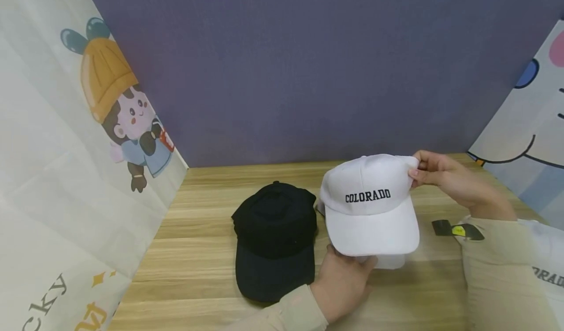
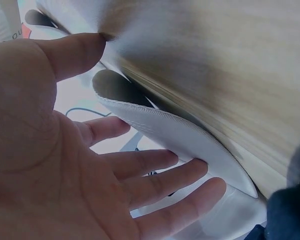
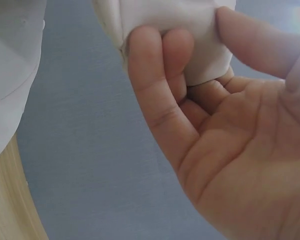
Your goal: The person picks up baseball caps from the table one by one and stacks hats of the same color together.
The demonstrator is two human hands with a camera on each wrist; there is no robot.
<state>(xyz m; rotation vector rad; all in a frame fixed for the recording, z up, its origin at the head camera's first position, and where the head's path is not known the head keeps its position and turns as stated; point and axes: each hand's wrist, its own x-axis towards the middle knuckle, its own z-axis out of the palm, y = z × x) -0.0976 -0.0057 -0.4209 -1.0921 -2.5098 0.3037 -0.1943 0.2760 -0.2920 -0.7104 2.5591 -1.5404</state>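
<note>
A white cap [image 1: 370, 199] with dark COLORADO lettering faces me in the head view, brim toward the front. My right hand [image 1: 445, 179] pinches the upper right side of its crown; in the right wrist view the thumb and curled fingers [image 3: 147, 60] hold white fabric. Below the brim is my left hand [image 1: 341, 282], palm showing in the left wrist view, with fingers [image 2: 165, 190] spread along a white brim [image 2: 165, 132] and thumb apart from it. Another pale brim [image 1: 392, 262] shows under the cap. A black cap [image 1: 275, 238] lies just left of it.
Another white cap [image 1: 546, 252] with partial lettering lies at the right, partly behind my right sleeve [image 1: 498, 252]. Near it is a dark strip with a yellow label [image 1: 458, 230]. A purple-grey wall [image 1: 335, 66] closes the back of the wooden table [image 1: 189, 252]; printed sheets flank both sides.
</note>
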